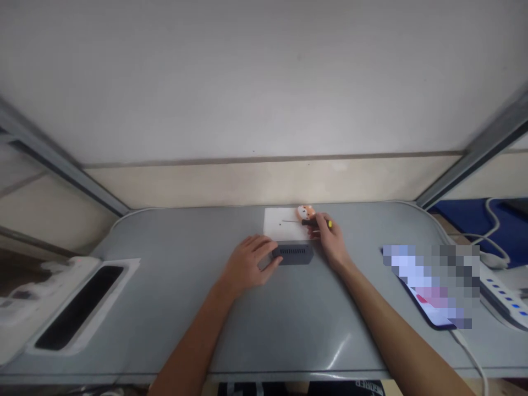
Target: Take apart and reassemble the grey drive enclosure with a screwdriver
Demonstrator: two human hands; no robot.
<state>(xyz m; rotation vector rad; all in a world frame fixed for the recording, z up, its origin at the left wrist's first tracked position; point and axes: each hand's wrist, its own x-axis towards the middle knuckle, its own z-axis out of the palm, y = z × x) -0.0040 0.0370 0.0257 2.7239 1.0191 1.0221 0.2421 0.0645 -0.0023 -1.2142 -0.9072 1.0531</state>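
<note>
A small dark grey box with a row of vent slots lies near the middle of the grey table. My left hand rests on the table with its fingers spread against the box's left end. My right hand is closed on a thin screwdriver with a yellow-tipped dark handle, whose shaft reaches left over a white sheet. A small orange and white figure sits at the sheet's far right corner.
A phone lies at the right, with a cable running off the table edge. A white power strip with blue lights sits at the far right. A white tray with a black slot stands at the left. A wall rises behind.
</note>
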